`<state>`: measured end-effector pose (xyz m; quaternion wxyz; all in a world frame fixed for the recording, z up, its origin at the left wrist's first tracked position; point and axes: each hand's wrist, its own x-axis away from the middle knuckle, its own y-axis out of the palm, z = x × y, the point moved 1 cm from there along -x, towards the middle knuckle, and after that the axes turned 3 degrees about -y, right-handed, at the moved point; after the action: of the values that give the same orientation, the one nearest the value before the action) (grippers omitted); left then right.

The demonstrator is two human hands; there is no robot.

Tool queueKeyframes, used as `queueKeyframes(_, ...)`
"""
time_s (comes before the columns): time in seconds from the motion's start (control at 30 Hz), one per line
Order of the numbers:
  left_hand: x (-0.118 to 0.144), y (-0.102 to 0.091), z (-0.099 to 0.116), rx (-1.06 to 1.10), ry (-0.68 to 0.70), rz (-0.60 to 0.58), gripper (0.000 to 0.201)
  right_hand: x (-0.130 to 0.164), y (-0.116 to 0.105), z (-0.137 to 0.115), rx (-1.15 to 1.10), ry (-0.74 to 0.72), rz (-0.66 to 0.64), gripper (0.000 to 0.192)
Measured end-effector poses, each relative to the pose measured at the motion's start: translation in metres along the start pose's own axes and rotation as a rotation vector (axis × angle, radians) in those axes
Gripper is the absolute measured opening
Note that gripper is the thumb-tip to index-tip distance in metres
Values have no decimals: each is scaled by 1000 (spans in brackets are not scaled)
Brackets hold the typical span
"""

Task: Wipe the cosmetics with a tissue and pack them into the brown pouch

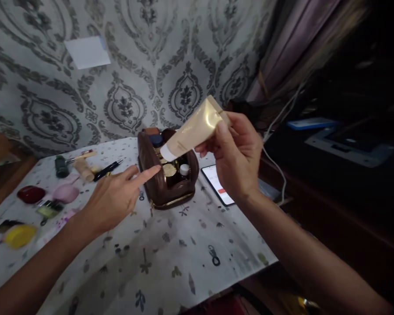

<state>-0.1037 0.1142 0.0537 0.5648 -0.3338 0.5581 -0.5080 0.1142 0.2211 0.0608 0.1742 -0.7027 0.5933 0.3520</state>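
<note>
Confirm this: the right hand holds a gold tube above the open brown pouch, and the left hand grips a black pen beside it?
Not quite. The head view shows the left hand holding nothing: its forefinger points at the brown pouch. The black pen lies on the table. The right hand does hold the gold tube.

No writing can be read anywhere. The gold tube, held above the brown pouch, shows a plain shiny side with no legible print. The phone near the worktop's right edge shows a white screen with a small red mark, its lettering too small to make out. The white paper on the wall is blank. The small pots and pens near the worktop's left edge carry no label that can be read.
</note>
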Motion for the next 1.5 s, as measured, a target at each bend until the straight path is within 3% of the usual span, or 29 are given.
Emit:
queueKeyframes(0.1,-23,1,15,-376,33,-155,66,-19,-10,19,86,-22,-48,26)
queueKeyframes(0.2,-30,10,13,-546,50,-214,65,-32,-12,35,159,-31,-150,24)
queueKeyframes(0.43,-17,33,-3,-407,116,69,48,-45,-5,53,348,-2,-419,16)
queueKeyframes(0.57,-16,38,0,-343,173,153,42,-48,3,58,422,21,-557,18)
queueKeyframes(0.83,-19,43,-3,-353,184,158,38,-63,27,62,555,64,-797,18)
queueKeyframes(1.1,-17,44,-4,-349,173,140,41,-71,40,71,682,85,-877,18)
queueKeyframes(1.5,-11,46,-8,-298,162,156,47,-67,47,79,539,374,-1093,11)
